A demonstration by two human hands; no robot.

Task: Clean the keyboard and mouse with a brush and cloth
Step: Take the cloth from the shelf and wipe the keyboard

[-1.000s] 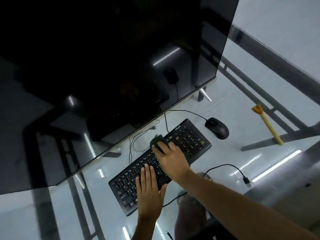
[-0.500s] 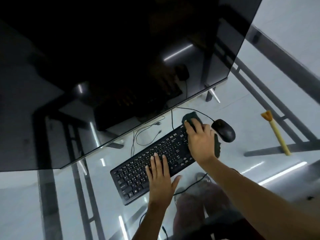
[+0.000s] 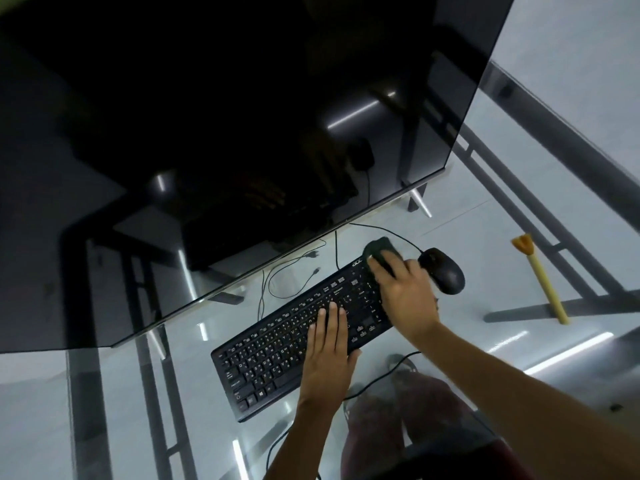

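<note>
A black keyboard point(image 3: 277, 344) lies slantwise on the glass desk point(image 3: 467, 344). My left hand point(image 3: 327, 355) rests flat on its middle keys with straight fingers. My right hand point(image 3: 403, 292) presses a dark cloth point(image 3: 379, 249) onto the keyboard's far right end; the cloth sticks out beyond my fingertips. A black mouse point(image 3: 445, 275) sits just right of that hand, its cable running back toward the screen. A yellow brush point(image 3: 540, 278) with an orange head lies apart on the desk at the right.
A large dark monitor point(image 3: 225, 133) leans over the back of the desk, close above the keyboard's far edge. Loose cables point(image 3: 287, 271) lie between monitor and keyboard. Another cable point(image 3: 391, 368) runs off the near edge. My knees show through the glass.
My right hand has slid the cloth from the keyboard's middle to its right end, beside the mouse. My left hand stays flat on the keys.
</note>
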